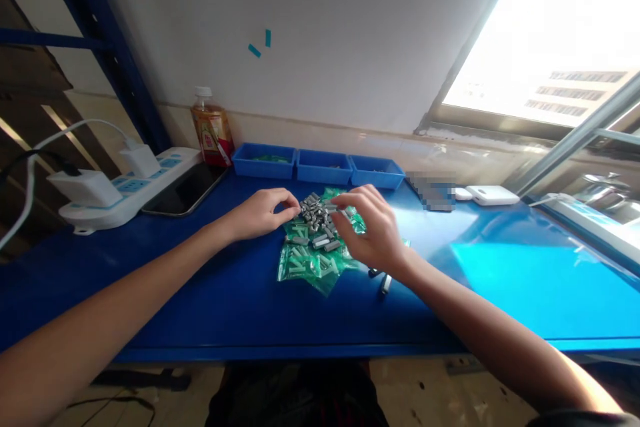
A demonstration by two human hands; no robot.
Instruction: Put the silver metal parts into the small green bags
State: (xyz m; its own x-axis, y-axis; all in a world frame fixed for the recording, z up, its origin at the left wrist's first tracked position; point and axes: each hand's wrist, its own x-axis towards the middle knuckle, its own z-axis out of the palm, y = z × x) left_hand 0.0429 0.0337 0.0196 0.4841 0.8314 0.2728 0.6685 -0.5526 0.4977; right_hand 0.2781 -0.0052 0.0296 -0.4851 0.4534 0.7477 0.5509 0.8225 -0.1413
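Observation:
A heap of small metal hex spacers (319, 219) lies on green plastic bags (320, 270), with more pieces visible inside the bags. At the heap's left edge is my left hand (267, 213), its thumb and index fingertips brought together in a pinch; whether a piece is between them is too small to tell. My right hand (370, 227) hovers at the right side of the heap, fingers curved and thumb apart from the index finger. Beneath its wrist, a loose spacer (385, 283) rests on the blue table (240, 320), and another is partly hidden.
Three blue bins (324, 167) stand in a row at the back, holding small items. Leftward are a drink bottle (212, 127), a phone (185, 190) and a power strip (135, 190) with chargers. A white device (493, 195) and another power strip (595, 227) lie right.

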